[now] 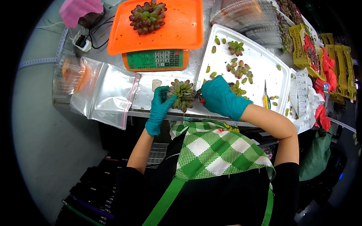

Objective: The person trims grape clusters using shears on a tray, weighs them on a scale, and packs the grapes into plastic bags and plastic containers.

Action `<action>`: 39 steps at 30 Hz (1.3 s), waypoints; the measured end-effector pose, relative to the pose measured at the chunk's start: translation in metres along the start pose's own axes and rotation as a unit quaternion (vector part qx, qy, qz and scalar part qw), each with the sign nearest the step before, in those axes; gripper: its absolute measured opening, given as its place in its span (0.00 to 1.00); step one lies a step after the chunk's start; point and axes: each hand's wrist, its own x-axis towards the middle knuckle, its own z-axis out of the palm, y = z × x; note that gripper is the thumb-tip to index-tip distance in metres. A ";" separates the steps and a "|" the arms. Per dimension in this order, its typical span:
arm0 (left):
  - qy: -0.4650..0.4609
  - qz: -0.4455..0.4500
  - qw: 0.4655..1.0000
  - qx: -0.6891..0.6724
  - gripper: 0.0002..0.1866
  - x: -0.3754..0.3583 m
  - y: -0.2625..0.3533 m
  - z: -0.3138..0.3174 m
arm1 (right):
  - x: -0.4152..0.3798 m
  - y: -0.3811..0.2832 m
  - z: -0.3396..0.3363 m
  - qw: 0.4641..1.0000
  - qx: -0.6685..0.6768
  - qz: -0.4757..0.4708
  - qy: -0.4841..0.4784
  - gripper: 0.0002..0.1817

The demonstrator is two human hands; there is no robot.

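Note:
Gloved in teal, my left hand (161, 109) grips the side of a green and purplish succulent rosette (181, 94) near the table's front edge. My right hand (223, 98), also in a teal glove, is closed around pruning shears (198, 95) with a bit of red at the handle. The blades reach the rosette's right side, and most of the tool is hidden by the glove. Right behind this hand lies a white tray (260, 73) with loose leaves and small rosettes (236, 48). Yellow-handled snips (266, 101) rest in the tray's front right part.
An orange scale (184, 22) carries a large dark rosette (148, 17). Clear plastic bags (109, 94) lie at the left. Clear plastic packaging (249, 20) is stacked behind the tray. Printed labels (301, 94) hang at the right, before yellow crates (299, 45).

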 end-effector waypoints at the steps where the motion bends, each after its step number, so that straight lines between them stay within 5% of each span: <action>1: 0.008 0.007 1.000 -0.006 0.20 0.000 -0.002 0.000 | 0.002 0.002 0.000 1.000 0.008 -0.002 -0.006 0.13; 10: 0.070 -0.020 0.996 -0.052 0.17 -0.002 -0.010 -0.005 | -0.005 0.017 -0.003 0.981 0.189 0.010 -0.030 0.20; 16: 0.048 -0.082 0.984 -0.149 0.25 0.000 -0.026 -0.017 | -0.021 0.021 -0.003 0.950 0.304 0.022 -0.061 0.26; 23: -0.140 -0.152 0.887 -0.414 0.34 0.004 0.001 -0.002 | -0.039 0.017 0.000 0.906 0.421 0.030 0.045 0.26; 25: -0.224 -0.132 0.851 -0.457 0.35 0.011 0.003 0.002 | -0.042 0.016 -0.010 0.922 0.387 0.034 0.010 0.28; 27: -0.175 -0.117 0.917 -0.339 0.35 0.009 0.004 0.010 | -0.045 0.014 -0.016 0.935 0.353 0.030 0.016 0.30; 29: -0.151 -0.124 0.915 -0.352 0.35 0.008 0.009 0.016 | -0.050 0.009 -0.017 0.946 0.318 0.016 0.064 0.29; 31: -0.150 -0.156 0.842 -0.494 0.35 0.007 0.017 0.020 | -0.052 0.006 -0.013 0.957 0.274 0.015 0.097 0.28; 37: -0.204 -0.158 0.799 -0.544 0.34 0.008 0.021 0.023 | -0.056 0.005 0.002 0.945 0.244 -0.014 0.220 0.20; 39: -0.162 -0.163 0.885 -0.406 0.34 0.009 0.014 0.026 | -0.056 0.006 0.004 0.947 0.243 -0.019 0.211 0.20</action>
